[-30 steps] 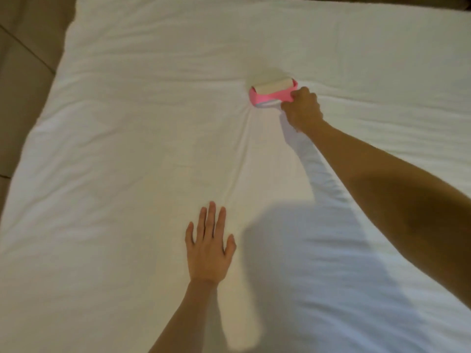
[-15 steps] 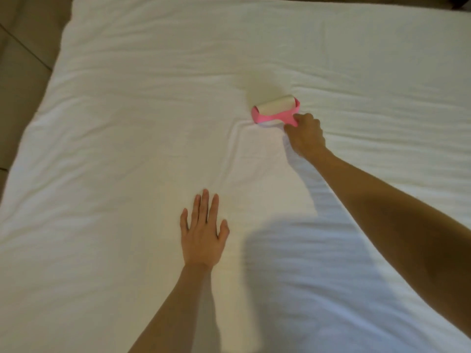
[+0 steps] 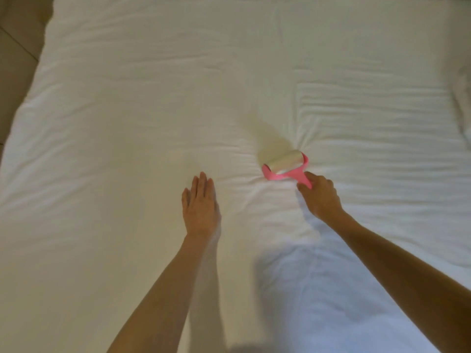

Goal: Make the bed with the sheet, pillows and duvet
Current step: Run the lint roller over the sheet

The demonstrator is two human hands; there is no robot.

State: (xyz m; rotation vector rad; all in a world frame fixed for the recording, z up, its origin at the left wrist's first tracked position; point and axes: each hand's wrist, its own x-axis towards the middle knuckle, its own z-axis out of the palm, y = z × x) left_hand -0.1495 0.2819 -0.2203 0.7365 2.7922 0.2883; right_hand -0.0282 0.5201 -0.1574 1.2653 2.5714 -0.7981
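Sheet [image 3: 127, 123] spread across our bed, creased toward right edge | left hand [image 3: 200, 207] flat mid-bed | right hand [image 3: 318, 197] grips lint roller [image 3: 285, 165] near centre | pillows, duvet unseen, remaining

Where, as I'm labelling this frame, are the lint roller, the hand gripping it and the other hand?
lint roller [image 3: 285, 163]: head view, on the pale roll.
right hand [image 3: 319, 197]: head view, on the back of the hand.
left hand [image 3: 201, 207]: head view, on the back of the hand.

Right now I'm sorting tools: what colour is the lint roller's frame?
The lint roller frame is pink; head view.
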